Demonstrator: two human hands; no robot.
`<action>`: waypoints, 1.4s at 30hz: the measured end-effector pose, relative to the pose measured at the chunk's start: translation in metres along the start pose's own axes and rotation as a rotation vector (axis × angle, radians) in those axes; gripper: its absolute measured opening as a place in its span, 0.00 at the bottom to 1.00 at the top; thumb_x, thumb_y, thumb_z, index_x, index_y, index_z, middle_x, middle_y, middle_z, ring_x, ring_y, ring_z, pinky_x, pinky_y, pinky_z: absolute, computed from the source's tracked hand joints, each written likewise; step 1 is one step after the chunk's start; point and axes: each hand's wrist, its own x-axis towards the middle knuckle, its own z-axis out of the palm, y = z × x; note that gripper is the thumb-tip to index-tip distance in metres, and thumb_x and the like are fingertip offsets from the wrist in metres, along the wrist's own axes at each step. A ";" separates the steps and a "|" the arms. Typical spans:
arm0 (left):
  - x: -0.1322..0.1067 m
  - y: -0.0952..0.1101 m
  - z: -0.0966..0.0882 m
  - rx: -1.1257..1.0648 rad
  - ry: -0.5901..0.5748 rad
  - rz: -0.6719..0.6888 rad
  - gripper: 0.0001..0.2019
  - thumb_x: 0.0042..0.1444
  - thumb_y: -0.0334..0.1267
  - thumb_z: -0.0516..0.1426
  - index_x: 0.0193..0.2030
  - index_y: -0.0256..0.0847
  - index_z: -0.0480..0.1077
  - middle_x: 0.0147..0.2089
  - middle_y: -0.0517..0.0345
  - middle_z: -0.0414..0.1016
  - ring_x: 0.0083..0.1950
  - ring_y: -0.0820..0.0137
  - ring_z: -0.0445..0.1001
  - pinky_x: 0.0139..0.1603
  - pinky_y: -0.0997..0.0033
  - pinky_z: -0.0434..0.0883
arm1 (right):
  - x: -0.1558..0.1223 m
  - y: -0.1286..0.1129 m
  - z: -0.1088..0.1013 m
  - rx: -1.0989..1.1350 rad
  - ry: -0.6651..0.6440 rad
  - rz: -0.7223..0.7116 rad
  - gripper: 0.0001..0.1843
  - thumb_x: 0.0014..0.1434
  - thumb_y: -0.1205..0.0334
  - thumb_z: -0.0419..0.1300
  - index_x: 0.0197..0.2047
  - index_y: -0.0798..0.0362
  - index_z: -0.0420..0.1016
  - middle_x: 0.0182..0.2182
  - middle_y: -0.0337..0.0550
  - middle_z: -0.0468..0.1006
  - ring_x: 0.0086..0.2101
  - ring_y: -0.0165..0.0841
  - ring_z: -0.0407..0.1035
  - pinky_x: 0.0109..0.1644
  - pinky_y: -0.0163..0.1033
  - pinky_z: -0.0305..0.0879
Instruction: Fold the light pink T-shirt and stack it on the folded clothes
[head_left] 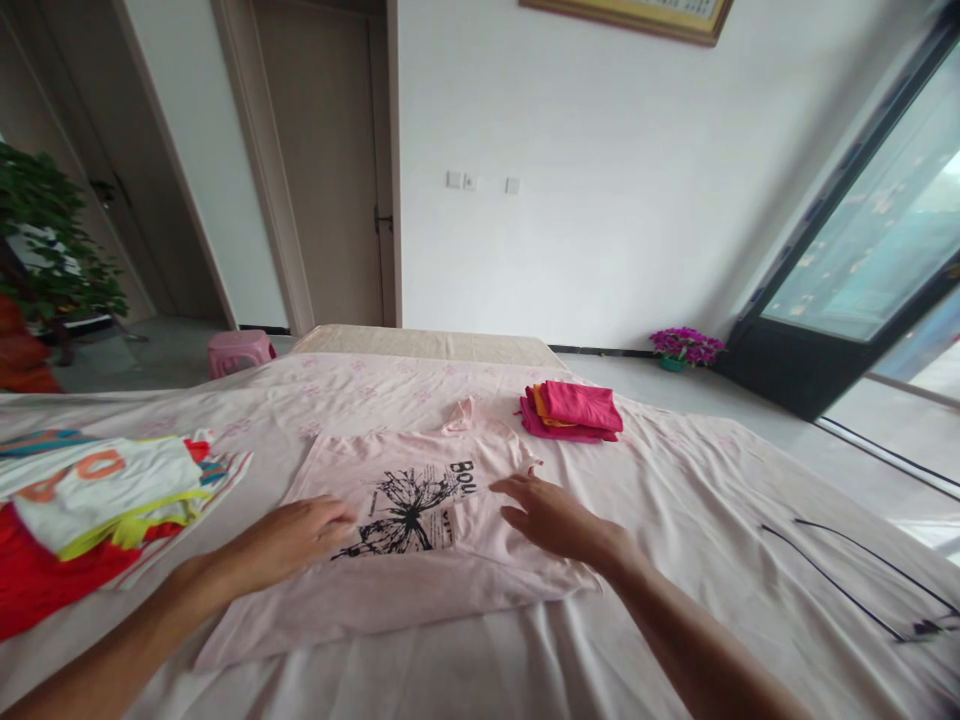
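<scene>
Both forearms come in from the bottom edge onto a pale pink T-shirt (420,560) laid flat, front up, on the bed (675,560); black flower print and "BOU" lettering mid-chest, neck pointing away from the camera. Left hand (289,540) lies palm down on the shirt's left part, fingers (337,515) stretched out flat, tips at the print's edge, gripping nothing. Right hand (551,518) flat on the shirt's right part near the sleeve, fingers (514,487) spread and extended, nothing held. Bed wears a light pink sheet. Folded pink and orange clothes (574,410) stacked beyond the shirt, to the right, apart from it. Loose pile of clothes (97,500), white, yellow, red, at left bed edge. Pink stool (240,350) on floor behind, leafy plant (52,240) far left, purple flower pot (686,347) by the glass door.
</scene>
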 end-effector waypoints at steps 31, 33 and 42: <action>0.102 -0.084 0.060 0.351 0.366 -0.140 0.27 0.66 0.49 0.47 0.69 0.44 0.61 0.71 0.44 0.60 0.72 0.56 0.57 0.70 0.50 0.52 | 0.193 0.065 0.041 -0.329 0.294 0.036 0.12 0.65 0.64 0.53 0.45 0.53 0.77 0.54 0.51 0.73 0.58 0.40 0.60 0.61 0.44 0.55; 0.102 -0.085 0.060 0.339 0.389 -0.132 0.26 0.66 0.48 0.48 0.68 0.45 0.62 0.70 0.45 0.61 0.71 0.57 0.59 0.70 0.51 0.53 | 0.191 0.056 0.031 -0.339 0.310 0.015 0.11 0.65 0.65 0.53 0.44 0.55 0.77 0.48 0.52 0.76 0.56 0.40 0.62 0.63 0.44 0.52; 0.107 -0.091 0.064 0.351 0.482 -0.187 0.26 0.64 0.43 0.48 0.66 0.34 0.63 0.67 0.39 0.65 0.69 0.55 0.61 0.69 0.53 0.55 | 0.112 0.033 0.031 -0.298 0.126 -0.227 0.15 0.59 0.63 0.59 0.50 0.51 0.74 0.41 0.45 0.79 0.43 0.37 0.70 0.50 0.41 0.59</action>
